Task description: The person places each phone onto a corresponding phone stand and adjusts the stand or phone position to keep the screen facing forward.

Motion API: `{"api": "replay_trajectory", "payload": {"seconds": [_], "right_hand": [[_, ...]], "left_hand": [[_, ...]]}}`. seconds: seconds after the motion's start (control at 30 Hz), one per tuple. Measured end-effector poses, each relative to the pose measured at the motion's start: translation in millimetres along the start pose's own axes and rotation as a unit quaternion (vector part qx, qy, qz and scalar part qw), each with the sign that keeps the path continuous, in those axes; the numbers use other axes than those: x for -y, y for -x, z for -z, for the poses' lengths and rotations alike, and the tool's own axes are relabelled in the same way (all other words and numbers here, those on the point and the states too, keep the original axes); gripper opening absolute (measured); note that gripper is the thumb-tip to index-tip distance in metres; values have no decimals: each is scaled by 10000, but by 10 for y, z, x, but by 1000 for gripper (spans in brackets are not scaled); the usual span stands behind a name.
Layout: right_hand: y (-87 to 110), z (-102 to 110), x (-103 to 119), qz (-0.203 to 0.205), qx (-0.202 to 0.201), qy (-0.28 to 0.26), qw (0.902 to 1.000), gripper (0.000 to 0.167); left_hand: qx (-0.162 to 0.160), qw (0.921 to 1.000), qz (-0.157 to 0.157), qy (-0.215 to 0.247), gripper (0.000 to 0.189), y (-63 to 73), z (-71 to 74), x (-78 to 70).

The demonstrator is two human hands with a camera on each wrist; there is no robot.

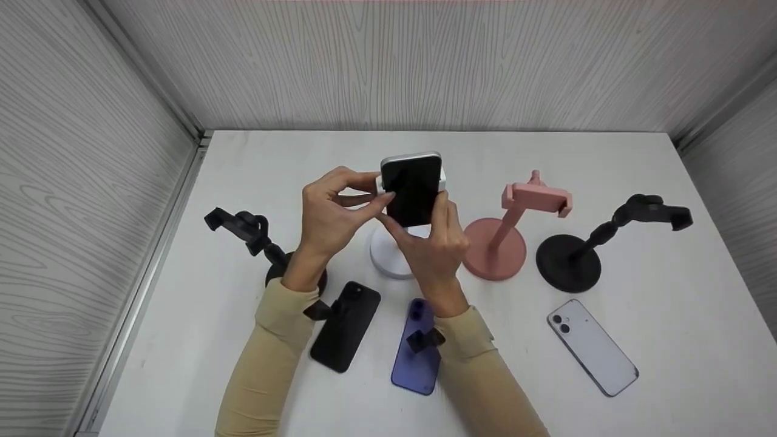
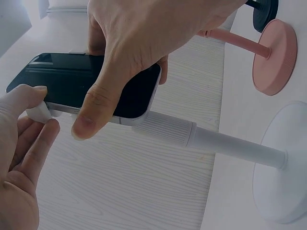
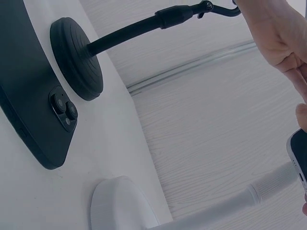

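Note:
A phone (image 1: 413, 188) with a dark screen and silver edge sits at the white clamp (image 2: 39, 112) of a white phone stand (image 1: 388, 261). My left hand (image 1: 328, 212) pinches the clamp's left end, its thumb tip beside the screen. With my right hand (image 1: 440, 246) I grip the phone's lower part, thumb and fingers on opposite edges. In the left wrist view, the phone (image 2: 136, 96) lies between both hands, the stand's ribbed pole (image 2: 168, 129) behind it. Only the phone's corner (image 3: 298, 148) shows in the right wrist view.
A pink stand (image 1: 495, 249) and a black stand (image 1: 569, 262) stand to the right. Another black stand (image 1: 240, 227) is at left, partly behind my left wrist. A black phone (image 1: 346, 328), a purple phone (image 1: 416, 364) and a white phone (image 1: 595, 349) lie face down in front.

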State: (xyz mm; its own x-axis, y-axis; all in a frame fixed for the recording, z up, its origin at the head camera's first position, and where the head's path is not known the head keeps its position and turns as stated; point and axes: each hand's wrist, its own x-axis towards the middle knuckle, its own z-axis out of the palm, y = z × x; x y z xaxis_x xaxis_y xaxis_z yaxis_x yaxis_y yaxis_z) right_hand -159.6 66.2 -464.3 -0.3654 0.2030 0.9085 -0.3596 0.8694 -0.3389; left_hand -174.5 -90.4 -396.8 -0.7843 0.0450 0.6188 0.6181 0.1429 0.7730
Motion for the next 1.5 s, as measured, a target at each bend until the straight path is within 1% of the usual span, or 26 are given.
{"api": "replay_trajectory", "payload": {"seconds": [0.23, 0.43, 0.7, 0.9, 1.1, 1.5], "right_hand": [[2, 31, -14, -2, 109, -278, 9996, 96], [-1, 61, -18, 2, 156, -421, 9990, 92], [10, 92, -15, -11, 149, -828, 9965, 83], [9, 107, -12, -12, 188, -876, 9960, 81], [1, 118, -9, -38, 189, -1020, 9946, 79], [-6, 114, -20, -21, 220, -1049, 9942, 75]], "left_hand": [[24, 10000, -17, -5, 26, 2, 3, -8], [-42, 10000, -26, 5, 26, 1, 8, 14], [-55, 10000, 48, -13, 26, 4, 26, 28], [-60, 10000, 8, -20, 26, -3, 36, 30], [-55, 10000, 40, 18, 26, -8, 36, 32], [8, 10000, -26, 29, 27, -9, 43, 42]]}}
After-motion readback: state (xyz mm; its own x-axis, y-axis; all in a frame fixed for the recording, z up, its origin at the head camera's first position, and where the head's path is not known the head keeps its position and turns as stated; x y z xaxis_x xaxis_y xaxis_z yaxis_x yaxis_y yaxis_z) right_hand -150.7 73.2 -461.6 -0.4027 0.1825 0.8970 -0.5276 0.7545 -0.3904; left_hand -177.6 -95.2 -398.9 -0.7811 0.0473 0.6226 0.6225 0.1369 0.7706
